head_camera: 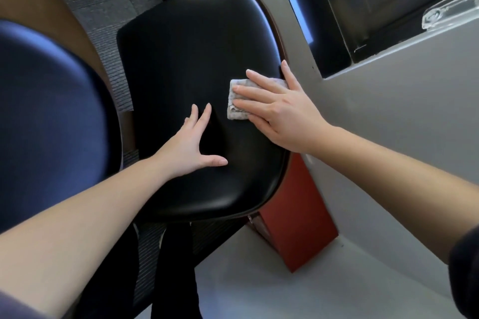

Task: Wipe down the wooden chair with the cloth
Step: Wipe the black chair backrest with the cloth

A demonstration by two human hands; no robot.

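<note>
The chair (186, 80) fills the middle of the view, its black padded seat facing up, a thin brown edge showing along the right rim. The right hand (280, 114) lies flat on the seat's right side, fingers spread and pressing a small grey cloth (234, 109) against the padding — the cloth peeks out under the fingertips. The left hand (193, 147) rests on the seat just beside it, fingers apart, thumb stretched out, holding nothing. A reddish box (298, 220) stands by the grey wall (388, 124) (partly behind the seat).
</note>
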